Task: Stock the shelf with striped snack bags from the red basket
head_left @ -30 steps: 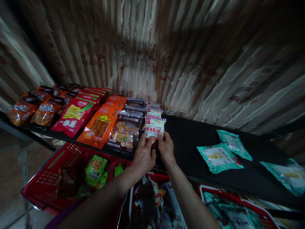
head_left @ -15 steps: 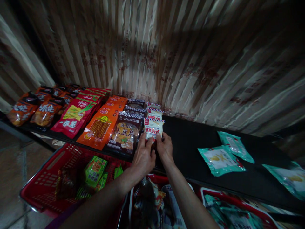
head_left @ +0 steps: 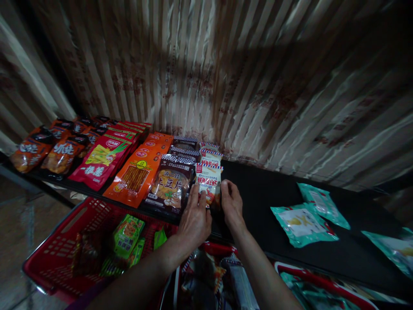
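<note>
A white snack bag [head_left: 209, 183] with red lettering lies at the front of a short row of like bags on the black shelf [head_left: 254, 193]. My left hand [head_left: 195, 217] touches its lower left side, fingers stretched out. Just right of the bag is my right hand [head_left: 232, 202], its fingers extended and apart from the thumb, with nothing in it. Brown potato-slice bags [head_left: 169, 183] sit directly left of the white row.
Orange bags [head_left: 137, 172], pink bags [head_left: 103, 159] and orange-black bags [head_left: 64, 153] line the left. Teal bags [head_left: 303, 224] lie on the right. Below the shelf stand a red basket [head_left: 61, 241] with green packets [head_left: 127, 237] and two more baskets.
My right hand has moved off the front white bag to the right. My left hand has stayed at its left side. The view has shifted slightly.
</note>
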The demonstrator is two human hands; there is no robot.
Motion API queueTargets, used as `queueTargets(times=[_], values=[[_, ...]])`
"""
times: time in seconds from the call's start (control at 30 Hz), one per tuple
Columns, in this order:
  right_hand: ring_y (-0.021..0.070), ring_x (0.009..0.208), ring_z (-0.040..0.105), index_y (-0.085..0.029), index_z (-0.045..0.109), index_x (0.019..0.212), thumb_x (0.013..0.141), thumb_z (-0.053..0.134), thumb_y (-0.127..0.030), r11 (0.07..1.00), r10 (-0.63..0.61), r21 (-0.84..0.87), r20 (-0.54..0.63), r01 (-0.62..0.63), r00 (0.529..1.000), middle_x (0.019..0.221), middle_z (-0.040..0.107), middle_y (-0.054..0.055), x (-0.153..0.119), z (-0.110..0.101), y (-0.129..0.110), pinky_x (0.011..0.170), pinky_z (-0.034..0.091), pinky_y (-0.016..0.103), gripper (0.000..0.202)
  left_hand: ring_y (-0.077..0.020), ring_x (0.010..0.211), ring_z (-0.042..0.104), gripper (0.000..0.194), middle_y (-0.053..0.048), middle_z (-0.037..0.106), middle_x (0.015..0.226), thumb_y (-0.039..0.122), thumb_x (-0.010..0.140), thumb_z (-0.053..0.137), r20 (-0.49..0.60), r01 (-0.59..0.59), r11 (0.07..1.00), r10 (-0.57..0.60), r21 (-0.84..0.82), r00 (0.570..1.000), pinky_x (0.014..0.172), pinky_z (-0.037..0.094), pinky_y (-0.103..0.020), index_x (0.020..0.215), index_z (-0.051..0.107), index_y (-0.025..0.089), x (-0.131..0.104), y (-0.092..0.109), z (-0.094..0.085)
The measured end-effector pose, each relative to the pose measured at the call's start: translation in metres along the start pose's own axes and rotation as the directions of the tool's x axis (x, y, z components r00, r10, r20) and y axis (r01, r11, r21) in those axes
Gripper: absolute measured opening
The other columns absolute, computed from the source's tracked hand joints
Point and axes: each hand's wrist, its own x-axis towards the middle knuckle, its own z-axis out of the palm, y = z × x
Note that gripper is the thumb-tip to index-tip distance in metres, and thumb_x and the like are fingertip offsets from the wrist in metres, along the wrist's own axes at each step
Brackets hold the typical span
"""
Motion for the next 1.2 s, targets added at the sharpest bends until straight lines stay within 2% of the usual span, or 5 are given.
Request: queueTargets(times=[0.13, 0.33, 0.47, 0.77, 1.2], values=[[0.0215, 0.100, 0.058, -0.019, 0.062, 0.105, 0.070, 0.056, -0.054, 0.995, 0.082, 0.073, -0.098, -0.075, 0.992, 0.109, 0.065, 0.007, 0.035, 0.006, -0.008, 0.084, 0.044, 0.032, 0.050, -0.0322, 0.142, 0.011, 0.058, -0.022, 0.016, 0.152, 0.010, 0.079, 0.045, 0.036, -0.020, 1.000, 0.019, 0.016, 0.999, 0.113, 0.026, -0.050, 0.136, 0.036, 0.004, -0.002, 0.005, -0.003], [0.0167, 0.070, 0.061, -0.019, 0.065, 0.076, 0.066, 0.066, -0.043, 0.964, 0.219, 0.145, 0.030, -0.221, 0.975, 0.074, 0.068, 0.002, 0.077, 0.026, -0.021, 0.065, 0.047, 0.028, 0.027, -0.0324, 0.141, 0.010, 0.058, -0.024, 0.013, 0.152, 0.012, 0.080, 0.045, 0.097, 0.003, 0.999, -0.007, 0.036, 0.995, 0.112, 0.027, -0.049, 0.136, 0.037, 0.003, -0.002, 0.008, -0.005], [0.0126, 0.050, 0.055, -0.019, 0.059, 0.061, 0.071, 0.066, -0.045, 0.933, 0.299, 0.163, 0.140, -0.320, 0.944, 0.055, 0.062, -0.001, 0.087, 0.027, -0.022, 0.051, 0.045, 0.025, 0.028, -0.0324, 0.142, 0.008, 0.057, -0.025, 0.012, 0.152, 0.011, 0.080, 0.043, 0.106, 0.012, 0.999, -0.017, 0.046, 0.994, 0.112, 0.026, -0.049, 0.135, 0.037, 0.002, -0.001, 0.008, -0.005], [0.0118, 0.048, 0.056, -0.017, 0.062, 0.067, 0.071, 0.070, -0.030, 0.880, 0.426, 0.105, 0.257, -0.463, 0.868, 0.055, 0.064, 0.000, 0.109, 0.027, -0.023, 0.049, 0.045, 0.023, 0.016, -0.0326, 0.141, 0.012, 0.054, -0.024, 0.016, 0.152, 0.013, 0.079, 0.044, 0.106, 0.016, 0.998, -0.022, 0.057, 0.994, 0.112, 0.027, -0.049, 0.132, 0.041, 0.000, 0.002, 0.010, -0.007], [0.0134, 0.048, 0.058, -0.018, 0.062, 0.068, 0.074, 0.067, -0.021, 0.870, 0.391, 0.206, 0.265, -0.448, 0.881, 0.055, 0.067, 0.000, 0.107, 0.029, -0.034, 0.048, 0.046, 0.024, 0.009, -0.0318, 0.141, 0.014, 0.054, -0.025, 0.018, 0.151, 0.013, 0.081, 0.043, 0.036, -0.024, 0.999, 0.022, 0.047, 0.999, 0.112, 0.029, -0.048, 0.132, 0.039, -0.001, 0.003, 0.004, -0.004]])
